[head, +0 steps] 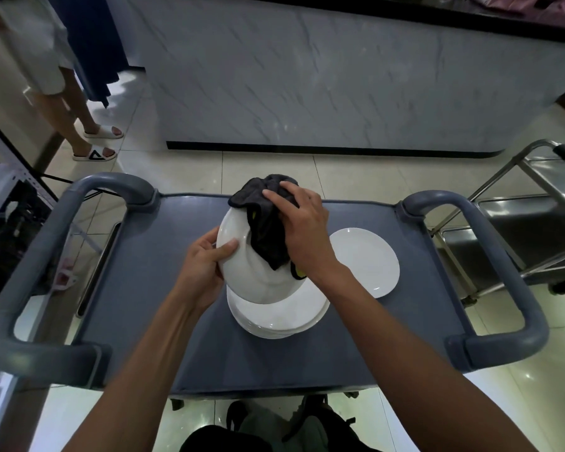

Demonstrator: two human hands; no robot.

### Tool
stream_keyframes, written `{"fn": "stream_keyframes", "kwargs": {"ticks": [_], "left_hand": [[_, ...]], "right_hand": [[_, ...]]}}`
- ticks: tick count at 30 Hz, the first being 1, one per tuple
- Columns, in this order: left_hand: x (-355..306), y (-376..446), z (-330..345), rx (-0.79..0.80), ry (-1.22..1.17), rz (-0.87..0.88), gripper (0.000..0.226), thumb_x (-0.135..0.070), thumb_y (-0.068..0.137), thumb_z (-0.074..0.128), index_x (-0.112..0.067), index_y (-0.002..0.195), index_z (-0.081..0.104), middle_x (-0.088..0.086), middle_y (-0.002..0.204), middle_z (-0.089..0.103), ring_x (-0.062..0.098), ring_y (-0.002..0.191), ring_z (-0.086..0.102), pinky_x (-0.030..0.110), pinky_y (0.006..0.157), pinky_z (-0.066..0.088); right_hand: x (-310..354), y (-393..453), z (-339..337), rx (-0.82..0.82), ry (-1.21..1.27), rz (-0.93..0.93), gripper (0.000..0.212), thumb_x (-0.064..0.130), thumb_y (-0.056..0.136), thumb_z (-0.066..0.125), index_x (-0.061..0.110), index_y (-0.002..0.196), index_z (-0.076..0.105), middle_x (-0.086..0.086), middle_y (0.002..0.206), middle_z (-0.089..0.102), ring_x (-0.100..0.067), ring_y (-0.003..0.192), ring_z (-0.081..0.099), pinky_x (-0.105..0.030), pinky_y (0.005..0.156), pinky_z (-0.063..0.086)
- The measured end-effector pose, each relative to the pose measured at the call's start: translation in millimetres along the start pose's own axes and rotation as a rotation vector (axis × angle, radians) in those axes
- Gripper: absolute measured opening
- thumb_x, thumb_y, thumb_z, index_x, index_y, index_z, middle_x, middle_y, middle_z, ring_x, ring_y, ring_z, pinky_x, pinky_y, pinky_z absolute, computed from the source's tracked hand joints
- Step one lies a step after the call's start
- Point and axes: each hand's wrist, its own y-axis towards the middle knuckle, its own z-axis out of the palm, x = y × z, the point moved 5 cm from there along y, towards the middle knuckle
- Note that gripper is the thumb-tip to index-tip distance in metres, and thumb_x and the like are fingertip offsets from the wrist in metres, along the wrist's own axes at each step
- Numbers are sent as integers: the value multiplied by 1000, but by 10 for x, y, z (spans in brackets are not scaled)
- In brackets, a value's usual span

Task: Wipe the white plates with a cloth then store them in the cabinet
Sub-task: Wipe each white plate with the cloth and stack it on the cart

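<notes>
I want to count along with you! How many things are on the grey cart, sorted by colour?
White: 3, the held plate, the plate stack (plates in it too close to count) and the single plate.
Dark: 1, the cloth.
Total: 4.

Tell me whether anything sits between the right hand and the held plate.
Only the dark cloth: the right hand presses it on the held plate, which the left hand grips by its rim.
</notes>
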Motion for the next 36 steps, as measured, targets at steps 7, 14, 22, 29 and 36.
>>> {"fn": "stream_keyframes", "kwargs": {"ticks": [7,14,22,29,36], "left_hand": [[36,-11,-57,-89,-113,-7,32,-5,90,56,-5,121,64,11,104,75,21,90,72,33,75,61],[57,-4,11,-197,-205,-17,35,-2,100,46,-3,133,57,13,115,71,25,100,69,37,84,60],[76,69,59,-313,-267,-24,28,-5,102,47,-8,126,60,21,123,67,33,106,69,50,92,57],[49,56,-23,-287,-286,0,33,-3,101,45,-6,131,58,11,119,70,23,100,71,36,82,61],[-62,138,156,-195,-119,37,23,-3,99,52,-8,118,64,8,107,74,25,96,70,38,81,60]], "right_hand": [[-336,-131,-45,-16,118,150,44,7,102,48,27,140,58,-3,146,50,-30,129,41,-52,107,37],[-284,-520,57,-88,89,164,47,1,99,53,24,140,59,-11,147,49,-34,124,45,-49,104,42],[34,-878,313,-88,-6,-17,52,1,90,60,28,135,60,-9,148,47,-33,122,47,-49,94,45],[-331,-900,64,-91,64,124,39,2,95,54,17,129,66,-12,141,53,-35,121,49,-50,99,46],[-774,-864,-403,-180,83,275,32,2,98,55,12,126,68,-11,137,56,-33,123,48,-41,106,41]]}}
